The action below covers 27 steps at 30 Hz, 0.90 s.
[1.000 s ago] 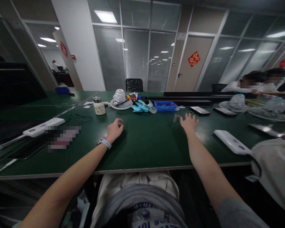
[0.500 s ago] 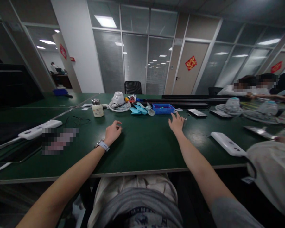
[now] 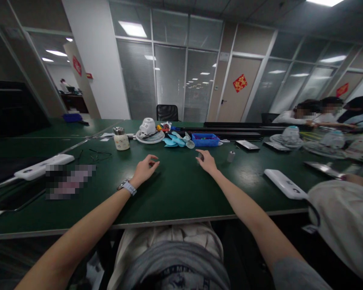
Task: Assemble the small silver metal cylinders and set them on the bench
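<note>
Glass-partitioned office walls and a pale door with a red diamond sign (image 3: 240,83) stand behind a long green table (image 3: 181,189), which fills the head view.

Take the blue parts tray (image 3: 205,139) at the far middle of the table as the landmark. Just left of it lie light-blue fan blades (image 3: 178,140), then a white fan body on its round grille (image 3: 149,131), then a cream flask with a metal cap (image 3: 121,139). Nearer than the tray and slightly to its right stands a small grey metal cylinder (image 3: 230,156), upright on the table.

The right hand (image 3: 207,160) rests on the table in front of the tray, fingers loosely curled with the forefinger out; something small and dark seems to sit under its fingertips, but I cannot tell whether it is gripped. The cylinder stands near this hand, not touching it. The left hand (image 3: 145,168), with a watch at the wrist, lies well left of the tray, fingers curled in, holding nothing visible.

Far right of the tray, a white power strip (image 3: 285,184) lies near the table edge, and other people sit beyond.
</note>
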{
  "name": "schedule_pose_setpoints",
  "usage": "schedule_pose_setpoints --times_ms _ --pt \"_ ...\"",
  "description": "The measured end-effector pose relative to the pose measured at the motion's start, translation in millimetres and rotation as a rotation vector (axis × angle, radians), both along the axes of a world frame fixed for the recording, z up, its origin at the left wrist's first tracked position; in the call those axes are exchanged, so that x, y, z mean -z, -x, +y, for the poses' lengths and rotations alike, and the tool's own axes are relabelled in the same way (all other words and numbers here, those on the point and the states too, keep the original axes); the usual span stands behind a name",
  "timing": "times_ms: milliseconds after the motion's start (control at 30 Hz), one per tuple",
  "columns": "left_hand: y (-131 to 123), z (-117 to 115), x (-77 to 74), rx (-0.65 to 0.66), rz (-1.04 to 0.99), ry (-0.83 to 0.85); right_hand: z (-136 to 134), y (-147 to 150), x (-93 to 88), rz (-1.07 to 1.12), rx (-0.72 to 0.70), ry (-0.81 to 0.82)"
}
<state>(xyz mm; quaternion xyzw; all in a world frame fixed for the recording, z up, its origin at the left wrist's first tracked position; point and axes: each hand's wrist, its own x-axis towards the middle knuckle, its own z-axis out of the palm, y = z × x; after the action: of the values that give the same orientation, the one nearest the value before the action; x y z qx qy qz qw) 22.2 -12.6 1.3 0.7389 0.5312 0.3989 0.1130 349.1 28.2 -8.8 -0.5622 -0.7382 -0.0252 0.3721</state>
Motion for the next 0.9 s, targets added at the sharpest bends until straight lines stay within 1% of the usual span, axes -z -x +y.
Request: schedule_pose_setpoints --times_ms 100,167,233,300,367,467,633,767,900 --pt "-6 -5 -2.0 0.108 -0.030 -0.085 -14 52 2.4 0.090 -0.239 0.028" --pt "-11 -10 -3.4 0.147 -0.061 -0.139 -23 83 6.2 0.197 -0.357 0.065" --pt "-15 -13 -4.4 0.174 -0.071 -0.179 -31 106 10.7 0.302 -0.435 0.106" --pt "-17 -15 -4.6 0.202 -0.063 -0.185 -36 120 14.6 0.357 -0.485 0.135" --pt "-19 -16 -4.2 0.224 -0.062 -0.173 -39 126 17.1 0.372 -0.524 0.145" --pt "-22 -16 -4.3 0.231 -0.085 -0.161 -40 127 17.8 0.386 -0.559 0.141" --pt "-30 -17 -8.5 0.219 -0.057 -0.193 -41 125 14.9 0.351 -0.550 0.125" --pt "-37 -19 -9.9 0.159 -0.005 -0.246 -44 126 12.6 0.310 -0.525 0.098" --pt "-39 -18 -9.8 0.085 -0.074 -0.302 -46 127 11.9 0.336 -0.500 0.093"
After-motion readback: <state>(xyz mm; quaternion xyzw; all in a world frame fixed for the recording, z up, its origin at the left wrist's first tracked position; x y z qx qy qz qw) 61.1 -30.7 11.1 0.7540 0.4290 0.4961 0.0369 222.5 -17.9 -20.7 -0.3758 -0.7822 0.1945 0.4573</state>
